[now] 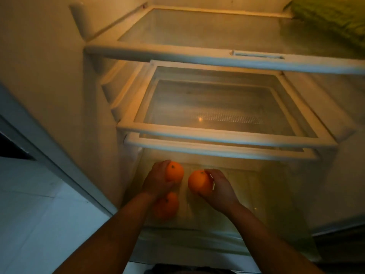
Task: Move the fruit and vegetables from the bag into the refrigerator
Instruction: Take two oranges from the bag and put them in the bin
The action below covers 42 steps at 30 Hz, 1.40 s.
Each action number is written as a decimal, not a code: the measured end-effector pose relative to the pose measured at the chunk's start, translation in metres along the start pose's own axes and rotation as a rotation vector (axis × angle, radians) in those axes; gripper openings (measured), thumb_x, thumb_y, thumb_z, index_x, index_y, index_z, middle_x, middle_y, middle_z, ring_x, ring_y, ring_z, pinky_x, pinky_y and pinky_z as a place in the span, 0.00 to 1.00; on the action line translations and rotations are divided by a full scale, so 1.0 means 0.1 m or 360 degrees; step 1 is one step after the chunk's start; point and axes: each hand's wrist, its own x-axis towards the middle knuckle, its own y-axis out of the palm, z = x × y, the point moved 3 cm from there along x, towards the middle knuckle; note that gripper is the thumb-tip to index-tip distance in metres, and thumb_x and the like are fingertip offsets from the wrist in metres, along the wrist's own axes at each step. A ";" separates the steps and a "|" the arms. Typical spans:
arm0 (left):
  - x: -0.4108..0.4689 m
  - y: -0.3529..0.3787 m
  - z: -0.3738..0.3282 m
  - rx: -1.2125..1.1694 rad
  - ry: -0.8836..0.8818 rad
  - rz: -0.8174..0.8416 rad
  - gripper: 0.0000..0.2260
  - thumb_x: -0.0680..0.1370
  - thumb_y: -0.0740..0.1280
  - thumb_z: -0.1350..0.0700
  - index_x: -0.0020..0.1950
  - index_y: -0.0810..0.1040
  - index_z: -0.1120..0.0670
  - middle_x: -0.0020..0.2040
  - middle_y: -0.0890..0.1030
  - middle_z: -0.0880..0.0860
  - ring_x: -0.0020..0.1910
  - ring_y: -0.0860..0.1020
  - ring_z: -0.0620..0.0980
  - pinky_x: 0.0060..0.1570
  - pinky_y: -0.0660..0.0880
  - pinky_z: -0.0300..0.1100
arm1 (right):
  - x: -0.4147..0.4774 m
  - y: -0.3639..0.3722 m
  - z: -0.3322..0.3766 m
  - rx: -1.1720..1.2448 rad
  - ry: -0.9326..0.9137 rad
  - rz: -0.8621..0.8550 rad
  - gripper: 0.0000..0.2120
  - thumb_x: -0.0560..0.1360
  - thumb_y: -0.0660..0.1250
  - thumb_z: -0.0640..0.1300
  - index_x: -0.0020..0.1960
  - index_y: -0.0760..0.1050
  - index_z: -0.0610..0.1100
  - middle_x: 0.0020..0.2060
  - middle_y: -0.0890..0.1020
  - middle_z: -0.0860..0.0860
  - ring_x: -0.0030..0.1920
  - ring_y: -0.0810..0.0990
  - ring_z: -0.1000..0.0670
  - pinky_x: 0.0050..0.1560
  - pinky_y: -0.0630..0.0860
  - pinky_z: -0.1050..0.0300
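Both my hands reach into the open bottom drawer (266,186) of the refrigerator. My left hand (158,179) grips an orange (174,172) near the drawer's left side. An orange (199,182) of about the same size sits in the curled fingers of my right hand (221,187), just to the right of the first. Under my left wrist a third orange (166,207) lies on the drawer floor, partly hidden by my forearm. The bag is out of view.
Two glass shelves (217,135) with white rims hang above the drawer; the top shelf (197,54) carries green leafy vegetables (333,18) at its far right. The fridge's left wall and the pale tiled floor (39,214) lie to the left.
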 end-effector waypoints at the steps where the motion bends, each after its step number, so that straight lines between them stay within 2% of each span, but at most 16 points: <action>1: 0.01 0.00 0.02 0.0000 0.0014 -0.0016 0.34 0.68 0.73 0.55 0.71 0.63 0.54 0.69 0.64 0.58 0.66 0.66 0.58 0.62 0.66 0.45 | 0.02 0.01 0.00 0.0006 -0.0022 -0.0006 0.34 0.65 0.75 0.51 0.67 0.68 0.43 0.63 0.72 0.45 0.62 0.72 0.46 0.60 0.66 0.59; 4: 0.04 -0.02 0.05 0.0043 0.0048 -0.0090 0.32 0.68 0.73 0.60 0.70 0.65 0.54 0.68 0.66 0.58 0.65 0.68 0.58 0.62 0.66 0.45 | 0.13 0.05 0.03 -0.0015 -0.0107 -0.0013 0.34 0.65 0.73 0.54 0.67 0.68 0.43 0.63 0.72 0.45 0.62 0.72 0.45 0.60 0.66 0.59; 11: 0.06 -0.09 0.14 0.0031 0.0055 -0.0207 0.31 0.69 0.71 0.63 0.69 0.65 0.56 0.67 0.65 0.60 0.64 0.68 0.60 0.63 0.66 0.48 | 0.33 0.26 0.09 -0.0006 -0.0150 -0.0022 0.31 0.69 0.72 0.49 0.68 0.66 0.45 0.65 0.71 0.47 0.63 0.70 0.47 0.61 0.65 0.58; 17: 0.05 -0.11 0.16 0.0066 0.0057 -0.0203 0.32 0.71 0.71 0.59 0.72 0.61 0.57 0.70 0.62 0.60 0.67 0.65 0.59 0.65 0.65 0.49 | 0.40 0.39 0.19 0.0121 -0.0123 -0.0052 0.33 0.69 0.69 0.52 0.70 0.64 0.44 0.68 0.68 0.45 0.66 0.68 0.45 0.64 0.66 0.54; 20: -0.01 -0.16 0.09 0.0166 0.0073 -0.0225 0.31 0.71 0.72 0.58 0.71 0.63 0.56 0.71 0.62 0.59 0.68 0.64 0.58 0.65 0.63 0.46 | 0.34 0.33 0.18 0.0052 -0.0098 -0.0020 0.36 0.71 0.72 0.49 0.73 0.59 0.45 0.72 0.62 0.47 0.70 0.63 0.46 0.68 0.61 0.55; 24: -0.16 -0.25 0.00 0.0164 0.0061 -0.0235 0.29 0.71 0.72 0.57 0.69 0.66 0.53 0.71 0.63 0.56 0.67 0.65 0.55 0.61 0.62 0.39 | 0.21 0.16 0.11 0.0054 -0.0112 -0.0053 0.36 0.71 0.72 0.48 0.73 0.60 0.43 0.72 0.63 0.45 0.71 0.63 0.46 0.67 0.59 0.58; 26: -0.28 -0.27 -0.03 0.0170 0.0103 -0.0170 0.27 0.72 0.71 0.55 0.68 0.66 0.52 0.70 0.65 0.56 0.66 0.67 0.54 0.59 0.63 0.38 | 0.14 0.13 0.09 0.0068 -0.0110 -0.0038 0.35 0.70 0.73 0.47 0.71 0.62 0.44 0.70 0.66 0.45 0.68 0.66 0.46 0.64 0.62 0.60; 30: -0.50 -0.17 -0.08 0.0272 0.0123 0.0149 0.26 0.76 0.66 0.48 0.71 0.62 0.50 0.71 0.64 0.52 0.68 0.65 0.50 0.56 0.61 0.33 | 0.05 0.18 0.05 0.0038 -0.0074 0.0026 0.36 0.68 0.74 0.48 0.71 0.61 0.46 0.68 0.68 0.46 0.64 0.69 0.47 0.62 0.66 0.58; 33: -0.54 -0.08 -0.05 0.0396 0.0091 0.0282 0.29 0.72 0.61 0.42 0.70 0.64 0.50 0.71 0.64 0.51 0.69 0.64 0.49 0.55 0.60 0.32 | 0.09 0.21 0.04 0.0038 -0.0072 -0.0016 0.36 0.68 0.74 0.47 0.71 0.62 0.44 0.67 0.69 0.45 0.65 0.69 0.46 0.59 0.62 0.62; 38: -0.52 -0.04 0.03 0.0417 -0.0039 0.0372 0.26 0.74 0.68 0.50 0.70 0.65 0.51 0.69 0.67 0.54 0.67 0.67 0.52 0.60 0.64 0.37 | 0.15 0.26 0.04 0.0074 -0.0138 -0.0066 0.35 0.68 0.75 0.45 0.70 0.64 0.42 0.66 0.69 0.42 0.64 0.70 0.43 0.59 0.63 0.61; 42: -0.47 -0.06 0.09 0.0387 -0.0085 0.0304 0.25 0.74 0.69 0.51 0.68 0.67 0.51 0.67 0.69 0.53 0.65 0.69 0.52 0.59 0.65 0.37 | 0.17 0.30 0.00 0.0105 -0.0107 -0.0125 0.36 0.67 0.75 0.45 0.71 0.63 0.42 0.65 0.69 0.42 0.62 0.71 0.43 0.59 0.69 0.56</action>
